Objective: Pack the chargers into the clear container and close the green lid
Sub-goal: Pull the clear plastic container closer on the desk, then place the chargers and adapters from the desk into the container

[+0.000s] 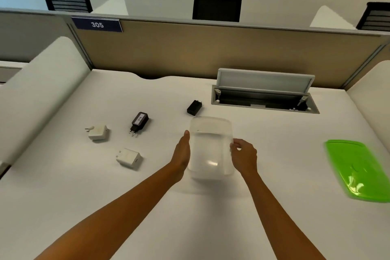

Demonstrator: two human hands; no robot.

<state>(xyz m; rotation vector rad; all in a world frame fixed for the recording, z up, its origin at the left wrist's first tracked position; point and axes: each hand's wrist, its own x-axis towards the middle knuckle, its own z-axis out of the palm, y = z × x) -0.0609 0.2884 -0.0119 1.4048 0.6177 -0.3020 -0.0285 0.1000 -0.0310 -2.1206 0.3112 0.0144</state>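
The clear container stands open and empty in the middle of the white desk. My left hand lies flat against its left wall. My right hand grips its right rim with the fingertips. The green lid lies flat at the right edge of the desk, apart from the container. Several chargers lie to the left and behind: a white one with round pins, a white cube, a black one with a label, and a small black one just beyond the container.
An open cable hatch with a raised flap sits at the back right of the desk. A beige partition closes the far side, with white side dividers left and right. Black chairs stand beyond the partition.
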